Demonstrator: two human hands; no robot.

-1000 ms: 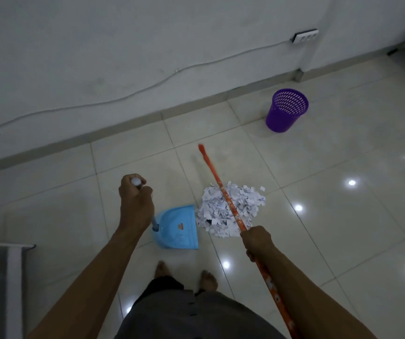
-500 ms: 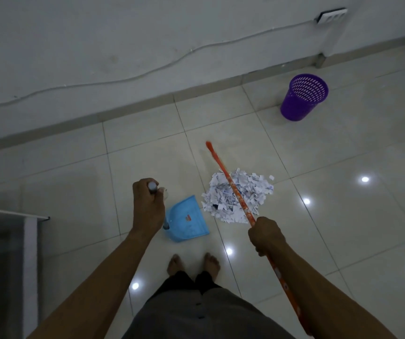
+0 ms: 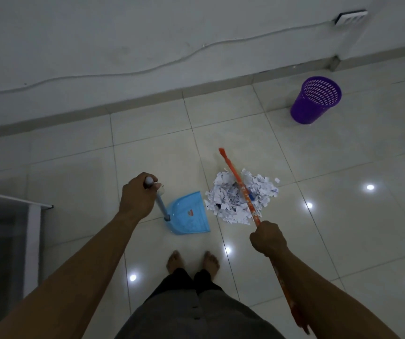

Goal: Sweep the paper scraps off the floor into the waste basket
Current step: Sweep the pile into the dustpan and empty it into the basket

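A heap of white paper scraps [image 3: 228, 204] lies on the tiled floor in front of my feet. Just left of it stands a light blue dustpan [image 3: 189, 215], its mouth toward the heap. My left hand [image 3: 138, 196] grips the top of the dustpan's upright handle [image 3: 161, 206]. An orange broom stick [image 3: 239, 187] crosses over the heap, and my right hand [image 3: 267, 238] grips it low, near the heap's front edge. The broom's head is hidden under my right forearm. A purple mesh waste basket [image 3: 315, 100] stands upright at the far right near the wall.
A wall with a skirting board [image 3: 147, 104] runs across the back, with a white cable [image 3: 172, 62] along it and a socket strip [image 3: 350, 17]. A white furniture frame [image 3: 13, 204] stands at the left. My bare feet [image 3: 193, 261] are behind the dustpan.
The view has shifted, so the basket sits further right. The dustpan has turned a little, its mouth closer to the heap. Both hands keep their grips.
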